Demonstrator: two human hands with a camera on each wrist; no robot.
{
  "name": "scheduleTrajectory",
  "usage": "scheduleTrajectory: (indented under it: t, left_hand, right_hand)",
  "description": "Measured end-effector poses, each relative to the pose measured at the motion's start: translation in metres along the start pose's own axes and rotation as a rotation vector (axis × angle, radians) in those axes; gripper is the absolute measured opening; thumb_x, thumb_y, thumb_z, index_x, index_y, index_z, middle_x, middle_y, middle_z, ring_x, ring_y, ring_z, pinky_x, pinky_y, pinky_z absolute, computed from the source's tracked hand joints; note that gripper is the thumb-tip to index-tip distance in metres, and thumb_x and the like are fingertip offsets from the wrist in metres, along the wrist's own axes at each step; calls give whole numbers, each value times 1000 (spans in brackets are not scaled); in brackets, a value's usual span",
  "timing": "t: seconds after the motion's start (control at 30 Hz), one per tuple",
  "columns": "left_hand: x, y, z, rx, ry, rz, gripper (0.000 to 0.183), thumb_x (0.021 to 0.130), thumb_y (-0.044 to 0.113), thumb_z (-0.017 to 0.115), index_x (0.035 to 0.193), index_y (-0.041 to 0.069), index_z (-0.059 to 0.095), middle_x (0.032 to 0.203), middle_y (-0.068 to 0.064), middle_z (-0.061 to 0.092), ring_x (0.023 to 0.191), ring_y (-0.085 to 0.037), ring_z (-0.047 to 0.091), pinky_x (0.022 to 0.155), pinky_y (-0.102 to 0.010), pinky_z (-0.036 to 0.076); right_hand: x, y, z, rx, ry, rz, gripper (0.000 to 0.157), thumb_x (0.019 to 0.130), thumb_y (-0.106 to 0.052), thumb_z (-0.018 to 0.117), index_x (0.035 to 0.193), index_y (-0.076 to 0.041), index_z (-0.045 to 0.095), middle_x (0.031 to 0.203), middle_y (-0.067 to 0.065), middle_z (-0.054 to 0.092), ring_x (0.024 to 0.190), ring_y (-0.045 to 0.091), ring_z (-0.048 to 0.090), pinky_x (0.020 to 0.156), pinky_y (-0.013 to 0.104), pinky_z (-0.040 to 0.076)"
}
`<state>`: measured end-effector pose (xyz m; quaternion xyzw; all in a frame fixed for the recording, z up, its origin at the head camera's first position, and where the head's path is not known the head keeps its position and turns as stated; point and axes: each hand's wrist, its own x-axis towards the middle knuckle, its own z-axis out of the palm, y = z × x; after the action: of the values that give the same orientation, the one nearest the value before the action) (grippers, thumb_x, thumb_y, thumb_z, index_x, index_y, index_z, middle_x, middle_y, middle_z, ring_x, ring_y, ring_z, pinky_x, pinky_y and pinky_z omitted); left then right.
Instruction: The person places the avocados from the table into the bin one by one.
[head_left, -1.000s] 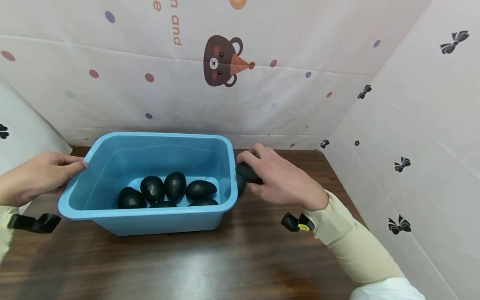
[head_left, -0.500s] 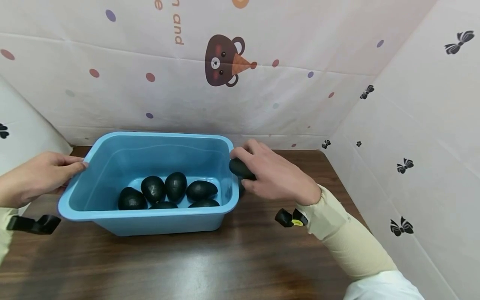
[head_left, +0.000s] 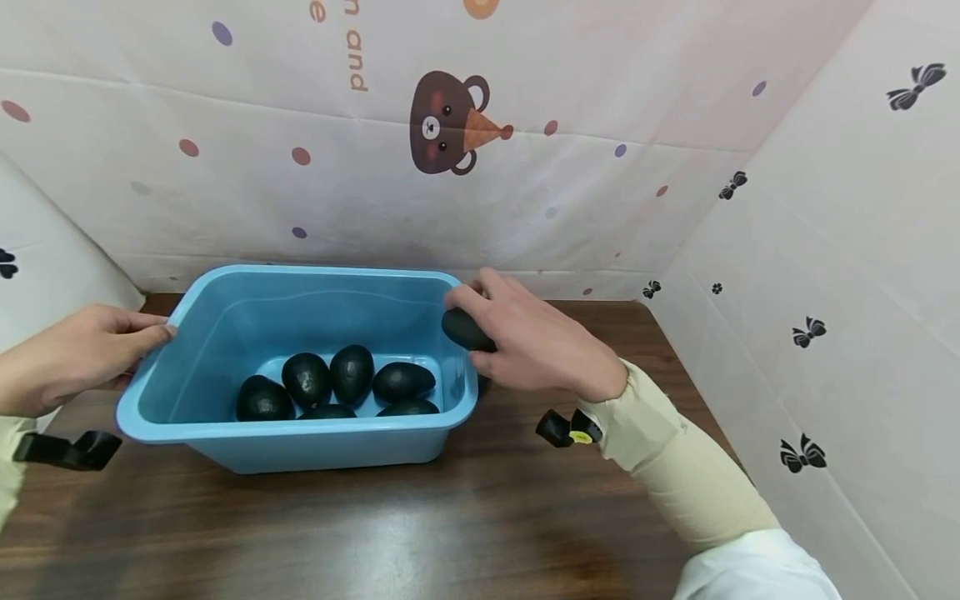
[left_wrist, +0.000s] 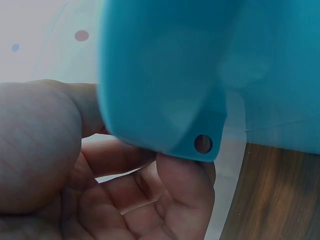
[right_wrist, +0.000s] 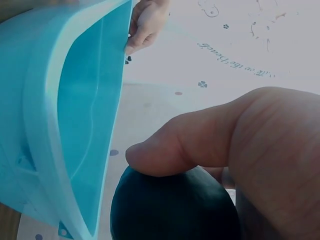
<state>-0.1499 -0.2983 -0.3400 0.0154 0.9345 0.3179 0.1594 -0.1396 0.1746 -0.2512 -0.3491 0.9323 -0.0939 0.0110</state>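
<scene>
A light blue plastic basin (head_left: 300,429) stands on the table with several dark green avocados (head_left: 351,373) on its floor. My left hand (head_left: 86,354) grips the basin's left rim, thumb on top; in the left wrist view the curled fingers (left_wrist: 185,185) show under the rim, near a small hole. Over the right rim, my right hand (head_left: 536,337) holds another avocado (head_left: 467,330), its rounded end pointing left. The right wrist view shows the thumb on this avocado (right_wrist: 172,210), beside the basin's rim. Part of the held avocado is hidden by the hand.
The dark brown wooden table (head_left: 315,533) extends in front of the basin and to its right. A pale printed sheet (head_left: 585,217) rises behind, and another (head_left: 840,267) along the right. Something dark (head_left: 484,385) shows partly beside the basin's right wall, below my right hand.
My right hand has moved left and slightly up with the avocado, from beside the basin to over its right rim. The left hand and the basin have stayed put.
</scene>
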Motion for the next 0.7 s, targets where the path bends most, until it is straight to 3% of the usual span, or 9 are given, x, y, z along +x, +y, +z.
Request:
scheduleTrajectory:
  t: [0.27, 0.5, 0.7]
  left_hand:
    - [-1, -2, -1, 6, 2, 2, 63, 116, 31, 30, 145, -25, 36, 85, -10, 66, 76, -23, 66, 70, -42, 66]
    - [1, -1, -3, -10, -11, 12, 65, 115, 32, 31, 146, -26, 34, 106, -32, 70, 81, -23, 72, 73, -52, 66]
    - [2, -1, -3, -15, -12, 12, 64, 115, 31, 31, 146, -25, 35, 101, -27, 71, 81, -23, 71, 73, -50, 67]
  right_hand:
    - [12, -7, -2, 10, -4, -22, 48, 96, -19, 69, 141, -22, 54, 129, 3, 50, 110, 20, 51, 88, 35, 55]
    - [23, -10, -2, 24, 1, -52, 48, 96, -19, 69, 142, -21, 53, 129, 4, 49, 111, 19, 50, 87, 34, 56]
    - [35, -13, -1, 47, 5, -62, 49, 97, -19, 70, 143, -22, 52, 133, 4, 50, 115, 20, 49, 90, 36, 56]
